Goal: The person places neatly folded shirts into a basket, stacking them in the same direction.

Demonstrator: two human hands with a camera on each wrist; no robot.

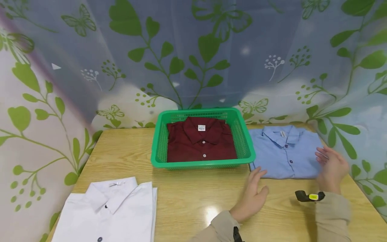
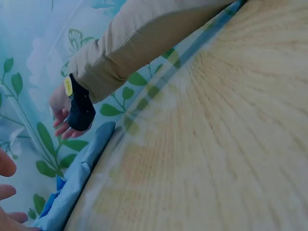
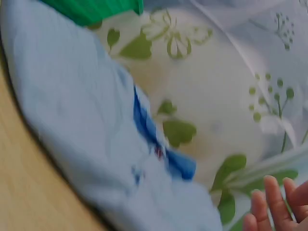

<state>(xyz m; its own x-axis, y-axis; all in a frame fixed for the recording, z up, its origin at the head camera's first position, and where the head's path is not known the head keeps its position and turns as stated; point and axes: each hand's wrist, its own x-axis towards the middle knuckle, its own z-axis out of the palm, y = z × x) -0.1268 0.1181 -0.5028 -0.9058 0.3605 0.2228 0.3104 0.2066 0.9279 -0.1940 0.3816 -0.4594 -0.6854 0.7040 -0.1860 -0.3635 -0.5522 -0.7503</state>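
Note:
A folded light blue shirt [image 1: 285,159] lies on the table to the right of a green basket [image 1: 203,165], its collar toward the back. At the shirt's front left corner is my left hand [image 1: 251,196], fingers spread and holding nothing; whether the fingertips touch the cloth I cannot tell. Beside the right edge my right hand [image 1: 333,168] hovers with loosely bent fingers, also holding nothing. In the right wrist view the blue shirt [image 3: 91,115] shows apart from the right fingers [image 3: 275,202]. Inside the basket lies a folded maroon shirt [image 1: 187,148] with white buttons.
A folded white shirt [image 1: 127,215] lies at the table's front left. The wooden table [image 1: 181,201] meets a leaf-patterned curtain [image 1: 181,60] at the back and sides. The basket's right rim stands against the blue shirt's left side.

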